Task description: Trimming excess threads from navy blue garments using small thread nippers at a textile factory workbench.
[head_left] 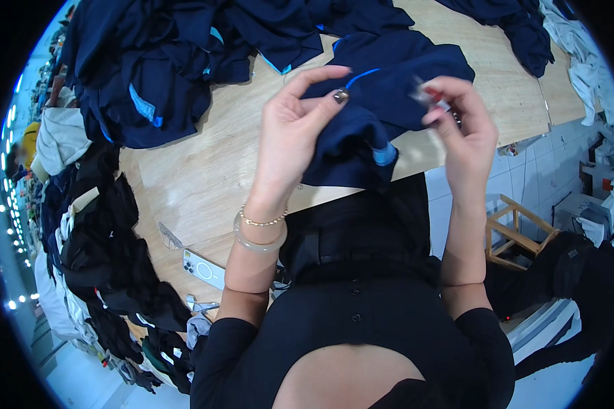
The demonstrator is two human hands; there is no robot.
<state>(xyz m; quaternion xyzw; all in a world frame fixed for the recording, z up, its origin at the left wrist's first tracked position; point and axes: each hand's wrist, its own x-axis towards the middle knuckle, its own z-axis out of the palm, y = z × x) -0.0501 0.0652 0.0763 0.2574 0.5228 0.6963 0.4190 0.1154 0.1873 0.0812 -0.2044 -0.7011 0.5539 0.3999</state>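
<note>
A navy garment (416,88) with bright blue trim lies across the front edge of the wooden table. My left hand (297,112) is closed in a pinch at the garment's blue edge, with thumb and forefinger on the cloth. A thin blue strip (363,76) runs up to the right from those fingertips. My right hand (462,123) hovers over the garment's right part, its fingers closed around a small tool, blurred, that looks like thread snips (432,94) with a metal tip and a red part. A light blue patch (385,155) shows on the garment's near fold.
More navy garments (164,61) are heaped at the table's (177,167) far left. Dark clothes (109,238) hang along the left side. A white phone (203,268) lies by my left forearm. To the right stand a wooden stool (518,228) and a person in black (580,273).
</note>
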